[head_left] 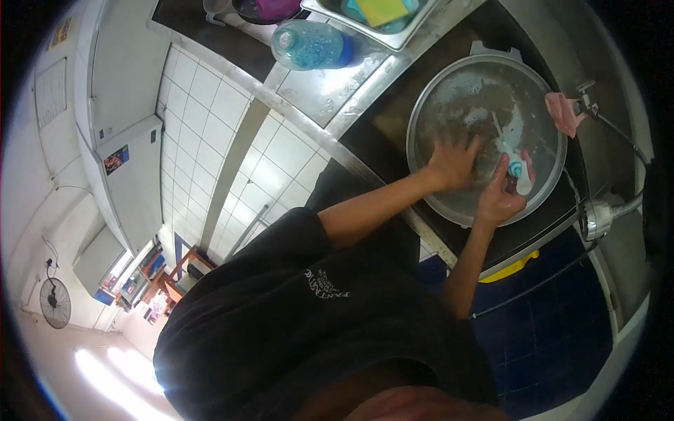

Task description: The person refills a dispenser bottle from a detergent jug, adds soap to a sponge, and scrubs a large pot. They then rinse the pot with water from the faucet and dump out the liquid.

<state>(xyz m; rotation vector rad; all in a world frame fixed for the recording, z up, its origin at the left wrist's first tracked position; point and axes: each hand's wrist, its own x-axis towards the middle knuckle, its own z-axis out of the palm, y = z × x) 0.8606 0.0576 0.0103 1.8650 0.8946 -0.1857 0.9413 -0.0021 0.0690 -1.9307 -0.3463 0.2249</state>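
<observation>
A large round metal pan (415,144) with handles lies in the dark sink, with whitish suds across its inside. My left hand (453,163) is over the pan, fingers spread, seemingly against its inner surface and holding nothing. Beside it, my right hand (504,196) is closed around a small white and teal object (520,175), possibly a squeeze bottle. A thin white streak runs from near its tip towards the pan's middle; I cannot tell whether it is liquid or part of the object. The fingers partly hide this object.
On the metal counter (337,88) lies a clear bottle (305,45) of blue liquid. Behind it a metal tray (397,38) holds a yellow sponge (382,10). A pink cloth (564,114) hangs at a tap (587,98) on the right. A metal fitting (597,219) with hoses borders the sink.
</observation>
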